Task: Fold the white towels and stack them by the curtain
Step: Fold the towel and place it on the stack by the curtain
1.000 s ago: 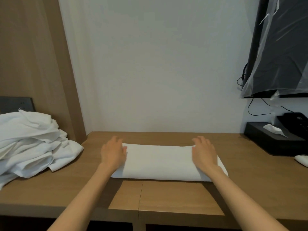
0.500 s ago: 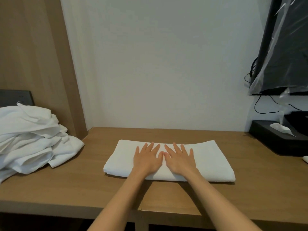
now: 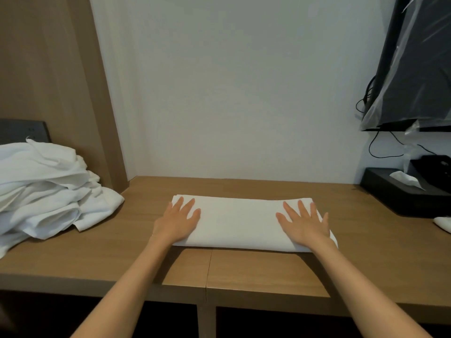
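Note:
A white towel (image 3: 240,220), folded into a long flat strip, lies across the middle of the wooden desk (image 3: 380,242). My left hand (image 3: 179,222) presses flat on its left end with straight, spread fingers. My right hand (image 3: 305,223) presses flat on its right end the same way. A loose heap of unfolded white towels (image 3: 41,191) sits at the far left of the desk. No curtain is in view.
A wooden wall panel (image 3: 56,81) rises behind the heap. At the right stand a black tissue box (image 3: 400,193), a plastic-wrapped wall TV (image 3: 415,69) with hanging cables, and a small white cloth (image 3: 444,224) at the edge.
Half a second ago both hands lay side by side on the towel's middle. They have slid apart along it to its left and right ends.

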Demonstrator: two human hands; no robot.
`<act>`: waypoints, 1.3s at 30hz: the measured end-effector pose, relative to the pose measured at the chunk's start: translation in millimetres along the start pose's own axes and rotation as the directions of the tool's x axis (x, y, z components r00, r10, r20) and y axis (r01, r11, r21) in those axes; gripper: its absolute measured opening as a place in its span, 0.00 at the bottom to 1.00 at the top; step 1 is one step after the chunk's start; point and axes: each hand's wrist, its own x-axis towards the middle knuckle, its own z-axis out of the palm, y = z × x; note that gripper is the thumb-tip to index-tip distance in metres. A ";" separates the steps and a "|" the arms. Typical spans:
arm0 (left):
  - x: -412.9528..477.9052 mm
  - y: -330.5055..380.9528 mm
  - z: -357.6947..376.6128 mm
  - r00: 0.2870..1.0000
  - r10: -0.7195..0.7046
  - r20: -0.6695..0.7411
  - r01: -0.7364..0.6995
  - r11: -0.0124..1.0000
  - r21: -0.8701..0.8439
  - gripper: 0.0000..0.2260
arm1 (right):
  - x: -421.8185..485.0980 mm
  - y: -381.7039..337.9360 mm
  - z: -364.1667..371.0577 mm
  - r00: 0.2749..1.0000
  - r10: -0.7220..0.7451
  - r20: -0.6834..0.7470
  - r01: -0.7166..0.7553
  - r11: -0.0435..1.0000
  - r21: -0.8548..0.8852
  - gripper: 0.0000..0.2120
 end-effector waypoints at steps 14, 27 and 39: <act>-7.4 -6.5 -7.5 0.987 -0.149 -0.064 0.141 0.983 -0.120 0.27 | -4.2 15.8 -4.3 0.978 0.185 -0.094 -0.152 0.948 0.281 0.28; 28.6 -19.2 -16.2 0.980 -0.042 -0.194 -0.034 0.928 -0.372 0.25 | 47.9 5.5 -3.7 0.915 0.120 -0.385 0.150 0.785 0.602 0.20; 91.1 -55.4 -43.7 0.968 -0.102 -0.229 -0.022 0.876 -0.483 0.22 | 108.6 -56.4 -23.5 0.925 0.102 -0.365 0.198 0.691 0.695 0.19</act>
